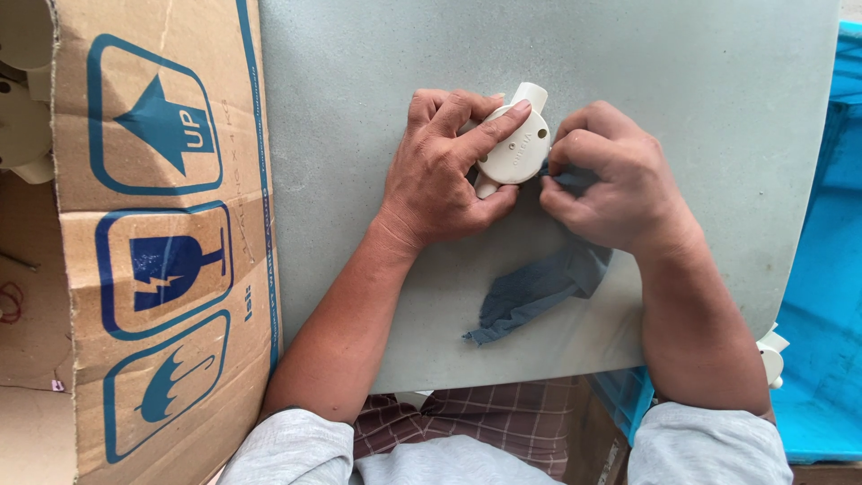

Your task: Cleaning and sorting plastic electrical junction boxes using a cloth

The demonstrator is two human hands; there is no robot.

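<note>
At the far left stands one brown cardboard box (162, 242), its flap printed with three blue handling symbols, and a few more cream plastic pieces (22, 108) show inside it at the top edge, too cut off to count. Next comes one grey table (359, 108), where both hands meet. The left hand (440, 175) is closed around one cream round junction box (514, 148), the forefinger laid across its flat lid and the thumb under its lower side. The fitting sits near the middle of the table, slightly toward the far edge; it has two short spouts, one pointing up and to the right, one down and to the left, so its long axis runs on that diagonal. The right hand (611, 180) pinches one grey-blue cloth (539, 287) against the fitting's right edge, the loose tail trailing toward the person. At the right lies one blue crate (826, 269), with another cream fitting (770, 352) at its rim.
</note>
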